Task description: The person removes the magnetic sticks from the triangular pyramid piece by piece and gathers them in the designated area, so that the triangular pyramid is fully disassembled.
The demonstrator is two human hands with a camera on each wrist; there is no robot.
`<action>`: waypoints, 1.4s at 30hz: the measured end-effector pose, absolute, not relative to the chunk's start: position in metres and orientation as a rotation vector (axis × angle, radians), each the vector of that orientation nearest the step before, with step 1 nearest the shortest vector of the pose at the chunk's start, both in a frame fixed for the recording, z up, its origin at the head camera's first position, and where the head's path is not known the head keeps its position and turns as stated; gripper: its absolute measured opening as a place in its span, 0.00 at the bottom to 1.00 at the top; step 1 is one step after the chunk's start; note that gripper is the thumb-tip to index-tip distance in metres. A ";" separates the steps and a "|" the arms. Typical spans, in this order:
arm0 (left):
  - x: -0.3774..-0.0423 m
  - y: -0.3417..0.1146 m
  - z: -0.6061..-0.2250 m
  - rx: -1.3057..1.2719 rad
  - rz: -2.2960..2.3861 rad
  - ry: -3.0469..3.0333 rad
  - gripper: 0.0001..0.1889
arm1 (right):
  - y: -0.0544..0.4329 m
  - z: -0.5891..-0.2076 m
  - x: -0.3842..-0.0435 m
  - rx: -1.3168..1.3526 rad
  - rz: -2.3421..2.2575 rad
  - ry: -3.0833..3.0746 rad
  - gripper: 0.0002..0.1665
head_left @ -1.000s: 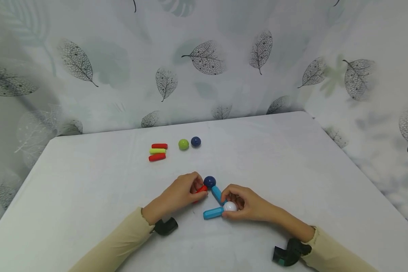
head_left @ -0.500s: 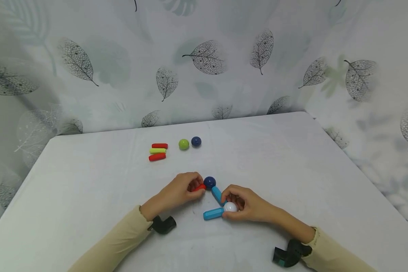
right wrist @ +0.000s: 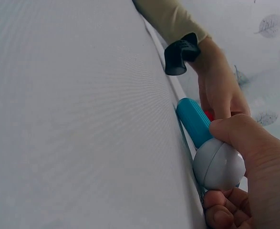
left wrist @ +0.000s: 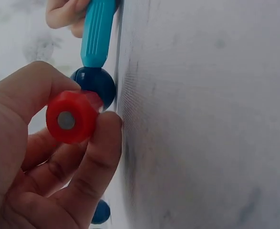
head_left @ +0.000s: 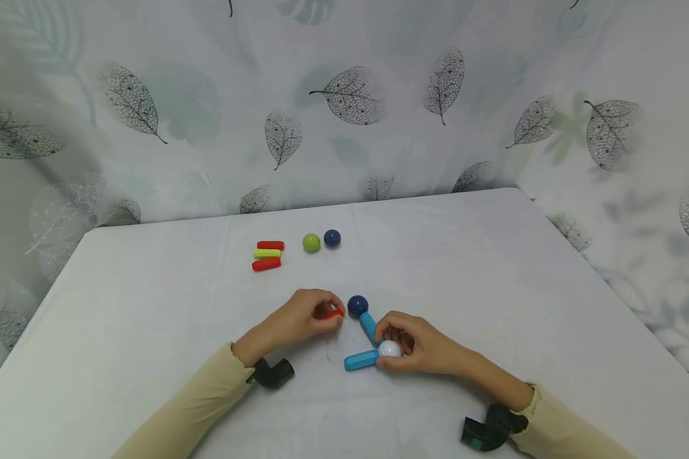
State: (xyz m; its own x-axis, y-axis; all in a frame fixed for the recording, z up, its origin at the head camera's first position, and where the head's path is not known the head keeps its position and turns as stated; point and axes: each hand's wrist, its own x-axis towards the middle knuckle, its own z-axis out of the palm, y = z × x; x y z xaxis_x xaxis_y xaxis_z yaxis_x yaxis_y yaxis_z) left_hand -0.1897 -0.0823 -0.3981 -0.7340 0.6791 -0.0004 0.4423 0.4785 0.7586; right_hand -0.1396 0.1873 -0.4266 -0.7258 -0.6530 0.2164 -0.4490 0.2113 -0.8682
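Note:
Between thumb and fingers, my left hand (head_left: 301,317) pinches a red magnetic rod (left wrist: 73,117) whose near end shows a round metal disc. A small gap separates it in the head view from a dark blue ball (head_left: 358,305). That ball touches the upper end of a light blue rod (head_left: 367,326). My right hand (head_left: 422,344) grips a white ball (right wrist: 219,164) with thumb and fingers. Against the white ball sits a second light blue rod (head_left: 360,360), pointing left. The first blue rod's lower end is partly hidden by the right fingers.
Farther back on the white table (head_left: 465,255) lie two red rods (head_left: 270,245) (head_left: 266,264) with a yellow rod (head_left: 266,254) between them. A green ball (head_left: 311,242) and another dark blue ball (head_left: 332,238) stand to their right. A leaf-patterned cloth (head_left: 207,115) hangs behind.
The left hand has shifted slightly left with the red rod, and a gap has opened between rod and dark blue ball. The right hand stays on the white ball.

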 end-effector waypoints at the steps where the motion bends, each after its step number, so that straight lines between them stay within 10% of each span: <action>1: -0.190 -0.082 -0.398 0.955 1.120 2.425 0.08 | 0.187 -0.427 -0.140 -1.058 -1.529 2.287 0.17; 42: -0.233 -0.163 -0.388 0.507 0.888 2.984 0.13 | 0.187 -0.432 -0.142 -1.055 -1.555 2.295 0.22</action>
